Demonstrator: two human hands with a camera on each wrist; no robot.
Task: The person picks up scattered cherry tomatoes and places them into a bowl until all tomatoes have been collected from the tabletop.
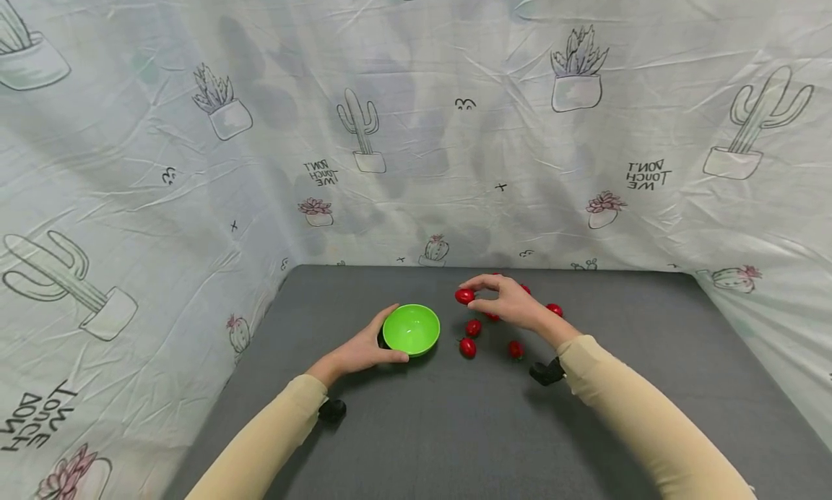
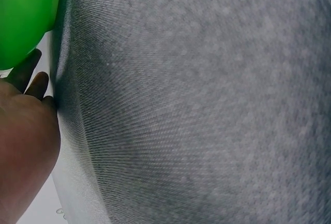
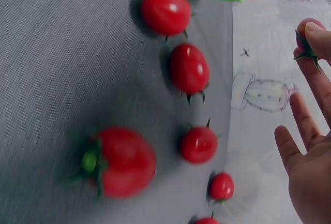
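Observation:
A bright green bowl (image 1: 412, 329) stands upright on the grey table, with nothing showing inside it. My left hand (image 1: 365, 346) holds it from the left, thumb at the near side and fingers round the far side. Between thumb and fingertips, my right hand (image 1: 510, 303) pinches a red cherry tomato (image 1: 464, 296) above the table, to the right of the bowl. Green sepals show on this held tomato (image 3: 306, 45) in the right wrist view. Below and around the right hand lie several more cherry tomatoes (image 1: 467, 347), some partly hidden by it.
The grey tabletop (image 1: 416, 428) ends at the back against a pale curtain (image 1: 416, 139) printed with cactus drawings, which also hangs along both sides. One tomato (image 1: 516, 350) lies nearest the right wrist, and another (image 1: 555, 309) farther right. Each wrist carries a black camera mount (image 1: 547, 372).

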